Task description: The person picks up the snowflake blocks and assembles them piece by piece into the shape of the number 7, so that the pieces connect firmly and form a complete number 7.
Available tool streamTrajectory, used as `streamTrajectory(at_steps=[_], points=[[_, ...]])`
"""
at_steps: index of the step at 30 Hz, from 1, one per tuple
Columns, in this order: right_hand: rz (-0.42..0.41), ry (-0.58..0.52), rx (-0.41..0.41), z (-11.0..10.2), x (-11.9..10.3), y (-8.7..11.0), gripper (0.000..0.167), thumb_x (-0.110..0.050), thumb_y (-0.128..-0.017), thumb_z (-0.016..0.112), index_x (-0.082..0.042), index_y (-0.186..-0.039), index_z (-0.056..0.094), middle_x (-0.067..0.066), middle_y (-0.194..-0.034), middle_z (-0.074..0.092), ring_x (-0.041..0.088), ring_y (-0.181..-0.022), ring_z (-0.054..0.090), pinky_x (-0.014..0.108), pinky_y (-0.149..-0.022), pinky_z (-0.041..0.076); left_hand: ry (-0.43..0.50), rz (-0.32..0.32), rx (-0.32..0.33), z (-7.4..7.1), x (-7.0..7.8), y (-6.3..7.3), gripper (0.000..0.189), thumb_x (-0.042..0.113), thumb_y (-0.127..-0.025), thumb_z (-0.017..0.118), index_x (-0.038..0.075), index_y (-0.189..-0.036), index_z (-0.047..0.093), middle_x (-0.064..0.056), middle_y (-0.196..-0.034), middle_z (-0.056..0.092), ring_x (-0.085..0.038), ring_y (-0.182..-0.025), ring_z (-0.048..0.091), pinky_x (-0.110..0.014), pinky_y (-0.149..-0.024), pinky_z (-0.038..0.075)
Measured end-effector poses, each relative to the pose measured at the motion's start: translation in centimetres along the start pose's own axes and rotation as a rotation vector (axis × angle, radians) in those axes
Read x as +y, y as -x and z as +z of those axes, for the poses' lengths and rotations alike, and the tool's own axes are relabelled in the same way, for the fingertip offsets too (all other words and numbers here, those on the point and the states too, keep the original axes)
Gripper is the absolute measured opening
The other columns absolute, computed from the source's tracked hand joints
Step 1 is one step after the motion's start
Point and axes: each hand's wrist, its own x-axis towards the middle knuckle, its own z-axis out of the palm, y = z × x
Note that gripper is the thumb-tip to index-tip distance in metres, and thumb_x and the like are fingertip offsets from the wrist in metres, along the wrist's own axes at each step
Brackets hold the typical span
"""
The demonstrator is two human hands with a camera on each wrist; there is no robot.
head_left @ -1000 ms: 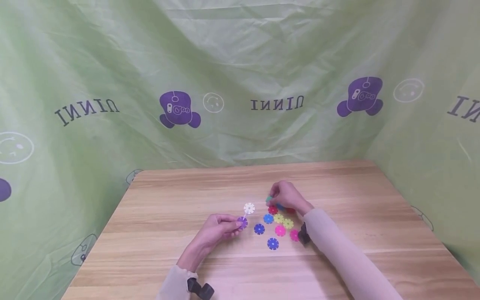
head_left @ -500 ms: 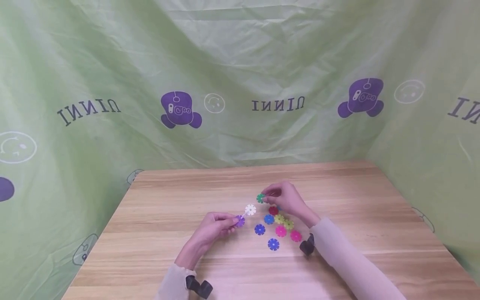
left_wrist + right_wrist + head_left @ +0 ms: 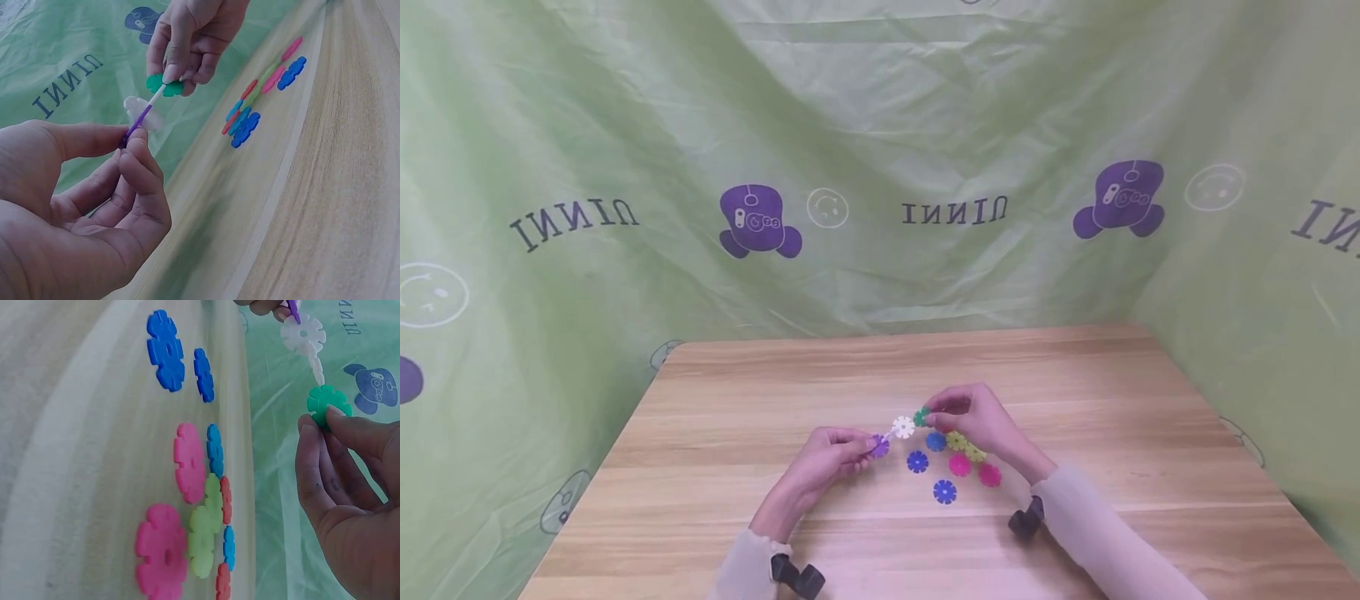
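My left hand [image 3: 822,460] pinches a purple notched disc [image 3: 881,447] between thumb and fingers, off the table. Joined to it are white notched discs [image 3: 304,334]; in the right wrist view one faces the camera and another white piece [image 3: 316,365] stands edge-on below it. Between the thumb and fingertips of my right hand [image 3: 981,418] is a green notched disc [image 3: 327,400]. Its rim lies right at the end of the edge-on white piece; whether the notches are engaged I cannot tell. Thumb and fingertips cover part of the green disc.
Loose notched discs lie on the wooden table [image 3: 737,400] below and right of the hands: dark blue [image 3: 945,492], pink [image 3: 959,465], yellow-green [image 3: 957,441], light blue [image 3: 214,450] and red [image 3: 226,500]. A green printed curtain [image 3: 865,275] hangs around the table.
My right hand has lifted the green disc from beside the loose discs and brought it left, then down to the white pieces. My left hand has stayed nearly still.
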Motion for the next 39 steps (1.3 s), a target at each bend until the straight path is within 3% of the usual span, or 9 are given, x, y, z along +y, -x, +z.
streamTrajectory(at_steps=[5, 12, 18, 27, 33, 39], points=[[-0.009, 0.001, 0.007, 0.1, 0.2, 0.3, 0.019, -0.017, -0.092, 0.081, -0.01, -0.109, 0.079, 0.009, -0.105, 0.081, 0.02, -0.097, 0.078, 0.036, -0.087, 0.065, -0.004, 0.002, -0.01, 0.0, -0.1, 0.1, 0.031, 0.011, -0.097, 0.071, -0.008, -0.122, 0.071, 0.003, -0.093, 0.08, -0.006, -0.079, 0.064, -0.018, -0.073, 0.056], [0.021, -0.039, 0.018, 0.2, 0.5, 0.4, 0.021, -0.018, -0.091, 0.082, -0.009, -0.109, 0.079, 0.01, -0.107, 0.081, 0.022, -0.1, 0.078, 0.042, -0.091, 0.065, 0.003, 0.002, -0.007, 0.1, -0.2, 0.1, 0.031, 0.01, -0.097, 0.071, -0.009, -0.122, 0.071, 0.004, -0.09, 0.079, -0.006, -0.077, 0.063, -0.017, -0.071, 0.055], [0.024, -0.037, 0.009, 0.4, 0.5, 0.5, 0.023, -0.022, -0.09, 0.083, -0.009, -0.109, 0.079, 0.009, -0.108, 0.081, 0.021, -0.101, 0.078, 0.039, -0.094, 0.064, 0.012, 0.001, -0.017, 0.1, -0.4, -0.1, 0.031, 0.01, -0.097, 0.07, -0.009, -0.122, 0.071, 0.0, -0.096, 0.081, -0.006, -0.078, 0.064, -0.017, -0.072, 0.055], [0.014, 0.021, -0.005, 1.0, 0.9, 0.9, 0.016, -0.023, -0.091, 0.083, -0.014, -0.104, 0.08, 0.004, -0.102, 0.082, 0.016, -0.095, 0.077, 0.037, -0.088, 0.063, 0.039, -0.006, 0.075, 1.1, -0.7, -0.1, 0.029, 0.005, -0.098, 0.068, -0.011, -0.122, 0.069, -0.016, -0.105, 0.08, -0.011, -0.08, 0.072, -0.02, -0.075, 0.062], [0.012, 0.017, 0.012, 1.0, 0.6, 1.3, 0.016, -0.021, -0.091, 0.082, -0.013, -0.104, 0.08, 0.005, -0.101, 0.082, 0.022, -0.096, 0.078, 0.04, -0.085, 0.064, 0.022, 0.001, 0.092, 1.9, -0.6, -0.2, 0.028, 0.005, -0.099, 0.068, -0.013, -0.121, 0.069, -0.014, -0.101, 0.08, -0.008, -0.075, 0.068, -0.02, -0.07, 0.06], [-0.007, 0.017, 0.011, 1.0, 0.6, 1.1, 0.015, -0.021, -0.09, 0.083, -0.012, -0.102, 0.081, 0.006, -0.099, 0.082, 0.025, -0.094, 0.079, 0.045, -0.083, 0.064, 0.033, -0.007, 0.096, 1.8, -0.8, -0.5, 0.028, 0.004, -0.098, 0.068, -0.013, -0.12, 0.069, -0.012, -0.099, 0.081, -0.008, -0.075, 0.068, -0.019, -0.069, 0.059]])
